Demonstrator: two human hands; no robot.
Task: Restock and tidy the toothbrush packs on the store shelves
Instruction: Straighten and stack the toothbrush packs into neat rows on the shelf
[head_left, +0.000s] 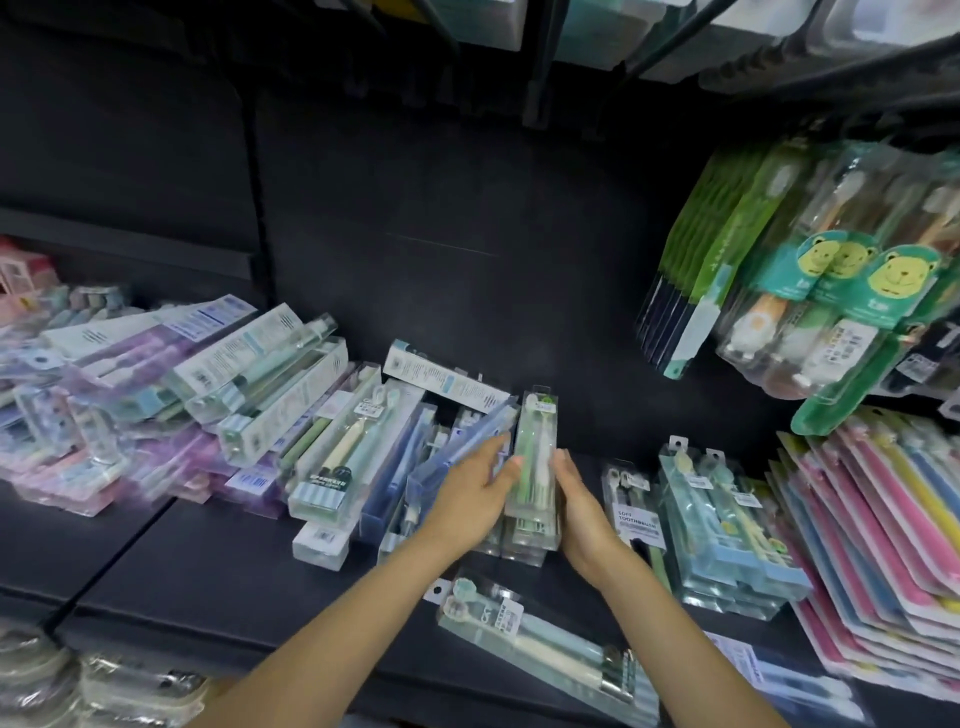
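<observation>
A clear toothbrush pack (536, 447) with a green and white brush lies on top of a small stack on the dark shelf (218, 566). My left hand (475, 486) touches the pack's left side with straight fingers. On the opposite side, my right hand (576, 506) presses flat against it, so the pack sits between both palms. A jumbled heap of toothbrush boxes (291, 410) spreads to the left. Another clear pack (540, 642) lies loose near the shelf's front edge, under my forearms.
Neat stacks of clear packs (727, 525) and a fan of pink, yellow and blue carded brushes (878, 540) fill the right of the shelf. Green bear-print children's packs (831, 291) hang on hooks above. Pastel boxes (62, 415) crowd the far left.
</observation>
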